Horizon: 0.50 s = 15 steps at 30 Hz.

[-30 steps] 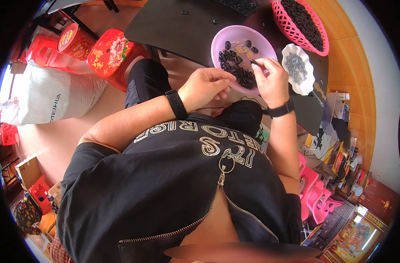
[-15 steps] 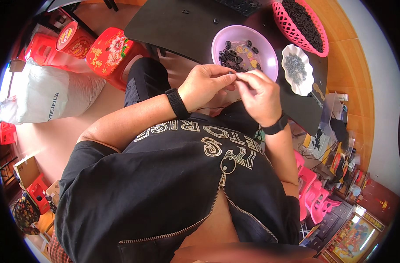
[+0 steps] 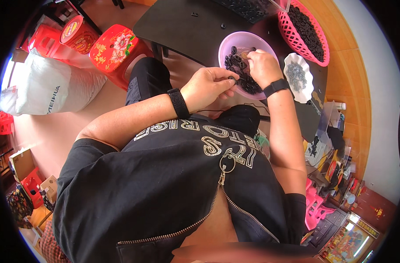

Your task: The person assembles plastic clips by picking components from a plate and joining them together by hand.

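My left hand (image 3: pixel 208 89) pinches a small round black part (image 3: pixel 231 79) between thumb and fingers, just outside the near left rim of a lilac plastic bowl (image 3: pixel 236 40). Inside the bowl lie many small black oval parts (image 3: pixel 249 84) with hollow middles. My right hand (image 3: pixel 265 69) reaches over the bowl, its fingers curled together above the far side of the pile. What those fingertips hold, if anything, is hidden. Both wrists wear black bands.
To the bowl's right, a white scalloped dish (image 3: pixel 304 93) holds small clear or silvery pieces. Behind it stands a pink lattice basket (image 3: pixel 292 33) of black parts. Two loose black pieces lie on the dark table (image 3: pixel 173 28). A red stool (image 3: pixel 116 50) stands at left.
My hands have parted. The right moved away from the left and over the bowl, while the left stays near the rim with the black part. The view has shifted slightly.
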### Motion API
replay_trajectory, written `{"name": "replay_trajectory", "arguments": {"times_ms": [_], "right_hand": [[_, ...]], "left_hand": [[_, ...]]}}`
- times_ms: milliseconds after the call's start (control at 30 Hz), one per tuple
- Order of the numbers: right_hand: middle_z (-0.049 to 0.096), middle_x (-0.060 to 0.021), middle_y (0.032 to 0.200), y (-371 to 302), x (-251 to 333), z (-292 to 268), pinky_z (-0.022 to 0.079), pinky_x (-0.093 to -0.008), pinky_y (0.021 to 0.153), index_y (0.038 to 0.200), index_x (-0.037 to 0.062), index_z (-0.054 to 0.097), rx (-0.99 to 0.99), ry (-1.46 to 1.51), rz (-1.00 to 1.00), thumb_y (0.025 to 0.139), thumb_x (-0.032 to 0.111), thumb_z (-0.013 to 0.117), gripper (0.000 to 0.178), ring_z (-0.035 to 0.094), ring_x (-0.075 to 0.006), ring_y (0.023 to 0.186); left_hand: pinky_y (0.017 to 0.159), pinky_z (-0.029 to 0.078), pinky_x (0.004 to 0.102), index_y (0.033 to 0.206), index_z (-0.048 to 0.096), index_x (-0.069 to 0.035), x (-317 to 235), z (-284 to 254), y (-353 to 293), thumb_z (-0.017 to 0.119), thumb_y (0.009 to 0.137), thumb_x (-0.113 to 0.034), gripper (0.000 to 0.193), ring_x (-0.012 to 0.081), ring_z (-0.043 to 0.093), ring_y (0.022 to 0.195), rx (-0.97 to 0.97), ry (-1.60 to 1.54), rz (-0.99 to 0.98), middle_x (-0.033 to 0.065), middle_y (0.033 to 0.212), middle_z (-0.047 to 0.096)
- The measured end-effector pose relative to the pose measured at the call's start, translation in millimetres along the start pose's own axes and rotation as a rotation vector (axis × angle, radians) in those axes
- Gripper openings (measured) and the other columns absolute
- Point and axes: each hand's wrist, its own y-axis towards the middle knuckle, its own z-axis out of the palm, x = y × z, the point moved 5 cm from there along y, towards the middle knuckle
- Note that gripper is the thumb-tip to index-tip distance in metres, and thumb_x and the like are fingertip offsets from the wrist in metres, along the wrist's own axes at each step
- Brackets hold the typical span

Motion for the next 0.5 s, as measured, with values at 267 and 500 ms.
{"name": "replay_trajectory", "arguments": {"times_ms": [267, 500], "right_hand": [[0.063, -0.0160, 0.086, -1.5, -1.7, 0.9, 0.051, -0.0431, 0.074, 0.087, 0.0026, 0.063, 0.118, 0.007, 0.094, 0.079, 0.004, 0.062, 0.008, 0.062, -0.0359, 0.083], [0.064, -0.0168, 0.088, -2.6, -3.8, 0.0, 0.051, -0.0425, 0.076, 0.087, 0.0016, 0.063, 0.124, 0.032, 0.133, 0.078, 0.001, 0.063, 0.009, 0.062, -0.0363, 0.085]], "left_hand": [[0.067, 0.048, 0.0186, 0.114, 0.063, 0.001, -0.8, -3.2, 1.5, 0.053, 0.097, -0.012, 0.023, 0.0063, 0.060, 0.074, -0.029, -0.031, -0.012, 0.0024, 0.084, 0.065], [0.067, 0.049, 0.0190, 0.113, 0.063, 0.001, 3.7, -3.4, 3.6, 0.053, 0.097, -0.013, 0.023, 0.0067, 0.060, 0.074, -0.031, -0.046, -0.025, 0.0027, 0.085, 0.065]]}}
